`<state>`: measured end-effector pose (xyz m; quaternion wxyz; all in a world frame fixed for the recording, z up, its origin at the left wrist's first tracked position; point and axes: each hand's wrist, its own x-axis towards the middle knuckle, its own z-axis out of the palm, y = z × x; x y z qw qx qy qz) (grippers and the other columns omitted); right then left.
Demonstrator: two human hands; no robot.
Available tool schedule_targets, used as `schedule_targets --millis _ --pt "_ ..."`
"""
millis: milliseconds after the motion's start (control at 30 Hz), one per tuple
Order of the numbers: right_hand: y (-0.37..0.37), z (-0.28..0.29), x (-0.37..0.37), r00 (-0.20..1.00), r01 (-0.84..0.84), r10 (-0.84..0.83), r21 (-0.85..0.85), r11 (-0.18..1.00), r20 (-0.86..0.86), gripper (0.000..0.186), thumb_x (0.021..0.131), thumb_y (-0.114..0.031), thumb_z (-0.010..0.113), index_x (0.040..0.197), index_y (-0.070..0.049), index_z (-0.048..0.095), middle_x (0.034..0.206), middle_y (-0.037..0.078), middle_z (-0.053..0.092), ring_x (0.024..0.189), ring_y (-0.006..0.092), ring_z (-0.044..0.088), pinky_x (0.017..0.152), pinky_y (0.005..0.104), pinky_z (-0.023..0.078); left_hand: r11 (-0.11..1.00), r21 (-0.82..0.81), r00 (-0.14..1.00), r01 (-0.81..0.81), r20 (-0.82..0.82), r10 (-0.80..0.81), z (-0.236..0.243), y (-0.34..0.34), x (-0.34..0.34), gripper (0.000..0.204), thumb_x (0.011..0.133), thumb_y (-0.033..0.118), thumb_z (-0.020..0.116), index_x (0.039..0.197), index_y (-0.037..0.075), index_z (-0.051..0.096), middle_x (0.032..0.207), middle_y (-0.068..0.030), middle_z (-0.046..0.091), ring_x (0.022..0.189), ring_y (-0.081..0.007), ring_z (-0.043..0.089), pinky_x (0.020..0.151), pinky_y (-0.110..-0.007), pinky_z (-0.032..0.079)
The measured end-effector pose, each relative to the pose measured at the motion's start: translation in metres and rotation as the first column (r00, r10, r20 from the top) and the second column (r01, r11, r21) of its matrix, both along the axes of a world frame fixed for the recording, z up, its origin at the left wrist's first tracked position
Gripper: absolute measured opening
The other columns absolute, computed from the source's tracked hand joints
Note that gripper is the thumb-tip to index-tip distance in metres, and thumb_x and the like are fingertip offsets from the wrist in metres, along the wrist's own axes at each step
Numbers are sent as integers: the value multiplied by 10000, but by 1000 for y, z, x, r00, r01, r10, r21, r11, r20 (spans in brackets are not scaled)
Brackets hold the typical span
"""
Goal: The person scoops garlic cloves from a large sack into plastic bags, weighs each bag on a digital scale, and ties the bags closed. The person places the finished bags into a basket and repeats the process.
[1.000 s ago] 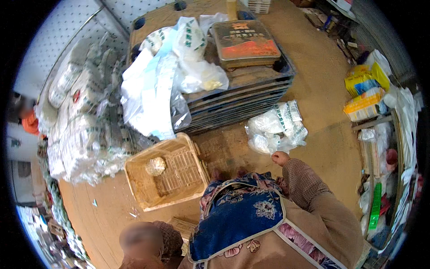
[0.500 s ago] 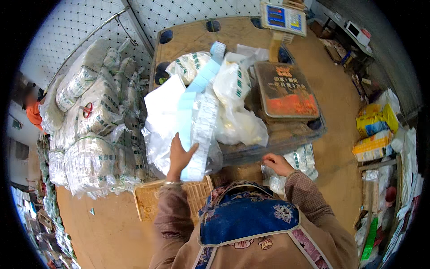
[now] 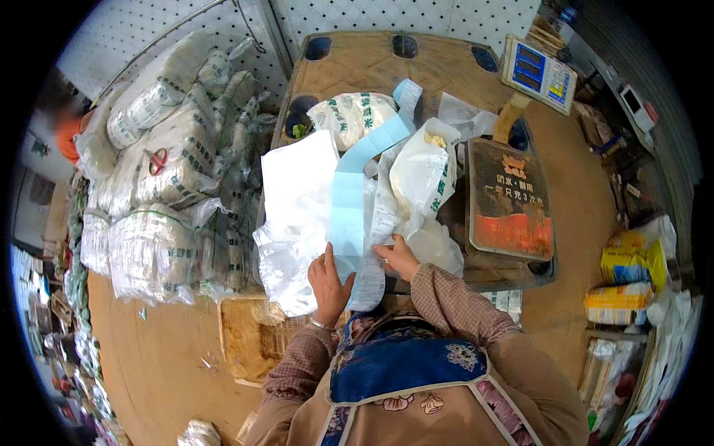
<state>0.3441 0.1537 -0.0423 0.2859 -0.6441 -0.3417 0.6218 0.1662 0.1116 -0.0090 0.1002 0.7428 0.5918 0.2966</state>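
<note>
A long light-blue label strip (image 3: 348, 201) lies over white plastic bags (image 3: 297, 201) on a stack of dark trays (image 3: 513, 275). My left hand (image 3: 327, 286) grips the strip's lower end, fingers pointing up. Beside it, my right hand (image 3: 398, 256) pinches a white printed paper strip (image 3: 370, 279) that hangs next to the blue one. The two hands are almost touching. A white printed bag (image 3: 424, 175) with pale lumps inside stands just above my right hand.
A dark reddish board (image 3: 512, 201) lies on the trays at right, and a weighing scale (image 3: 539, 74) stands behind it. Bundles of bagged goods (image 3: 163, 186) are piled at left. A wicker basket (image 3: 249, 338) sits on the floor below the trays. Yellow packages (image 3: 632, 260) are at far right.
The view has lifted from the basket to the trays. My left hand came up and took the blue strip, and my right hand moved from the floor packets to the white strip.
</note>
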Motion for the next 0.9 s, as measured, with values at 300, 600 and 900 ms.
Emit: schedule_targets --millis 300,600,900 --pt "22 31 33 968 -154 199 264 952 -151 282 786 -222 588 636 -30 446 610 -3 414 521 92 406 502 245 386 964 10 904 -264 350 244 38 7 33 488 701 -87 505 1167 11 396 823 -115 442 735 -223 466 675 -308 404" --pt "16 191 51 546 -41 348 391 920 -762 223 802 -122 565 994 -10 565 885 31 562 824 103 522 746 223 412 974 -196 348 -113 911 223 100 21 -10 327 780 -32 465 1103 19 457 917 -32 498 722 -50 478 651 -182 401" --pt "-15 150 -32 633 -405 670 573 713 -387 256 815 -134 550 1030 3 526 881 28 573 804 81 514 726 227 424 887 -295 208 356 950 232 111 2 -21 299 813 103 520 1077 -34 484 972 -98 578 835 -142 568 720 -254 460"
